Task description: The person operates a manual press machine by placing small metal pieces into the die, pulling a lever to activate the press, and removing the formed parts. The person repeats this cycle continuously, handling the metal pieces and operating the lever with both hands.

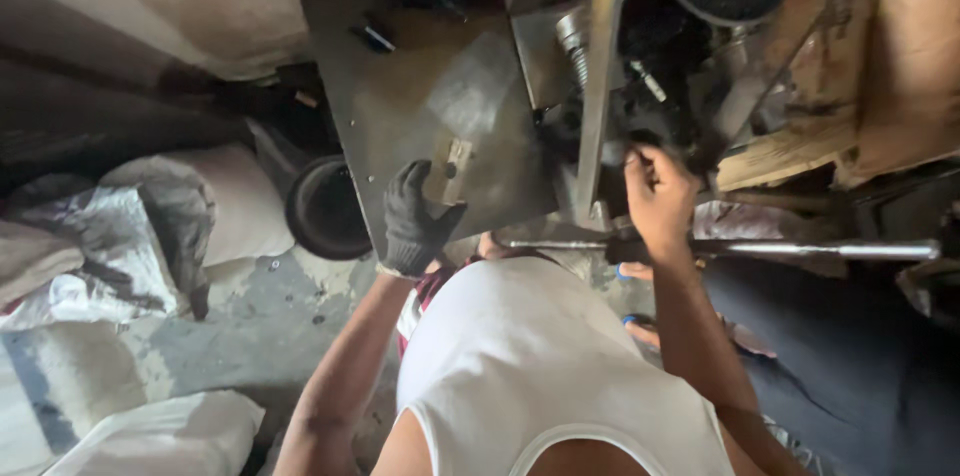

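My left hand (415,221) wears a dark glove and lies on the near edge of a grey metal machine plate (420,86), fingers apart. A small tan piece (456,164) sits on the plate just beside its fingertips. My right hand (655,194) is bare and reaches up into the dark machine body (650,86), its fingers curled around a black part there. What the fingers grip is hidden in shadow. A vertical metal bar (598,66) stands between the two hands.
A long steel rod (780,249) runs horizontally under my right wrist. A black round tub (325,208) stands left of the plate. White sacks (120,236) lie on the concrete floor at left. Wooden boards (850,66) are at the right.
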